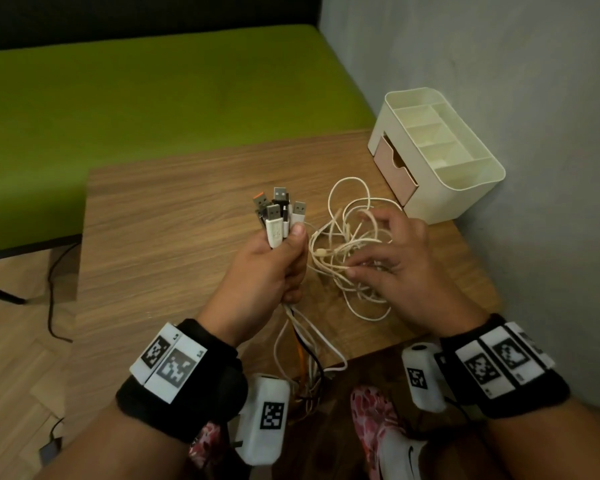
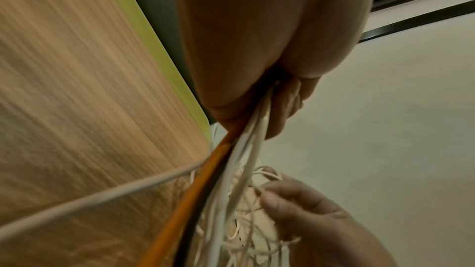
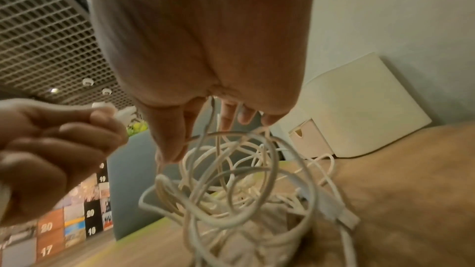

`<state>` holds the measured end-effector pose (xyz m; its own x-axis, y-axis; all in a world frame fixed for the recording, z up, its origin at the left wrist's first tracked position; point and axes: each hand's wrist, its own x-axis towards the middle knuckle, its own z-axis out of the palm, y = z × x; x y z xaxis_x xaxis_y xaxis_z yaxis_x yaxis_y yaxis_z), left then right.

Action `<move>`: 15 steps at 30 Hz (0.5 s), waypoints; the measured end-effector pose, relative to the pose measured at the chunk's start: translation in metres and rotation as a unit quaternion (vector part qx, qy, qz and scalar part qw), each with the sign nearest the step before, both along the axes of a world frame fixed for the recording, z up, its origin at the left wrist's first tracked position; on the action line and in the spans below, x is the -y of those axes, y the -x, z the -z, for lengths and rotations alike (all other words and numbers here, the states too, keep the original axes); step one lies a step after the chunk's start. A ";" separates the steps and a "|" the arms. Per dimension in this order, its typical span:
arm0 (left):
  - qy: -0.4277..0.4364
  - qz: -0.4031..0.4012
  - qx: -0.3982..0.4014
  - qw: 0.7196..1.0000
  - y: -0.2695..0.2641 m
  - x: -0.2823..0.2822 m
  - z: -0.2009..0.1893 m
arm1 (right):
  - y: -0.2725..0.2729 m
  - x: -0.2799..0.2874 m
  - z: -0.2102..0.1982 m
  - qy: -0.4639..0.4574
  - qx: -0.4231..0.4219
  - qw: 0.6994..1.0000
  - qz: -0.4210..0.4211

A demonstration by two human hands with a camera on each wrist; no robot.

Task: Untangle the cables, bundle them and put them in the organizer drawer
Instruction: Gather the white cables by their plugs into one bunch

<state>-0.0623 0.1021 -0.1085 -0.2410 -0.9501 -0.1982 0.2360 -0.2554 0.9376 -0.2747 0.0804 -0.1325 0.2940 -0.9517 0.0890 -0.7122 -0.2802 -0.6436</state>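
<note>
My left hand (image 1: 284, 258) grips a bunch of several cables just below their USB plugs (image 1: 279, 213), which stick up from the fist. Their orange, black and white leads (image 1: 302, 355) hang down past the table's front edge; the left wrist view shows these leads (image 2: 231, 170) leaving the fist. To the right, a tangle of white cables (image 1: 343, 244) lies on the wooden table (image 1: 170, 237). My right hand (image 1: 364, 251) is in the tangle, its fingers curled through loops and thumb pinching a strand. In the right wrist view strands (image 3: 231, 170) thread between the fingers (image 3: 228, 121).
A cream desk organizer (image 1: 465, 188) stands at the table's back right against the grey wall, its pink drawer (image 1: 395, 171) pulled out slightly. A green bench (image 1: 153, 98) lies behind the table. A black cord (image 1: 51, 289) trails on the floor at left.
</note>
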 end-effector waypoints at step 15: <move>-0.007 -0.018 0.032 0.999 0.004 0.004 0.008 | 0.006 -0.001 -0.016 0.153 0.051 0.987 0.018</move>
<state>-0.0659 0.0978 -0.1167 -0.1923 -0.9552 -0.2248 0.1851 -0.2603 0.9476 -0.2807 0.0816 -0.1162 0.2343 -0.8853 0.4016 -0.6616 -0.4479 -0.6014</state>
